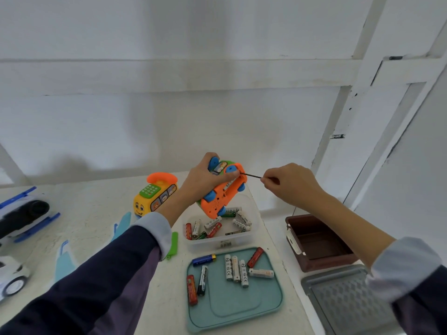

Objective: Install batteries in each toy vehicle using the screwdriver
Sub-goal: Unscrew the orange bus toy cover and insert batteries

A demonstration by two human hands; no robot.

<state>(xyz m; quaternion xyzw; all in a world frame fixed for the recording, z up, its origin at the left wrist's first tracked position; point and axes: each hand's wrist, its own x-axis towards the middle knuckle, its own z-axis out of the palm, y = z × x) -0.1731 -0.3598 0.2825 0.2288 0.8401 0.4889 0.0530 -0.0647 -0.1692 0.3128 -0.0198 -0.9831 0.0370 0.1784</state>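
— So where's the toy rn?

— Up off the table, over the clear tub of batteries. It's the orange toy bus, flipped so the orange underside w/ blue wheels faces me, tilted. My left hand is wrapped round its far end, thumb lying by the upper blue wheel.

— And the screwdriver?

— Thin dark screwdriver, shaft lying nearly level. My right hand pinches its near end between thumb and fingertips; the tip meets the bus's underside right by my left thumb. Can't make out the screw itself — too small.

— What's round it?

— Directly below the tub sits a teal tray w/ loose batteries: a blue-and-gold one, a black one, two red ones, and a few white ones side by side. Left of the tub, half under my left sleeve, a green flat piece — prob. a cover, can't tell. Behind my left wrist stands a yellow toy bus w/ an orange phone handset on top. Far left: a blue-and-white vehicle and below it a white car, both cut by the frame edge. Right of the table, a brown open box and a grey lid nearer me.
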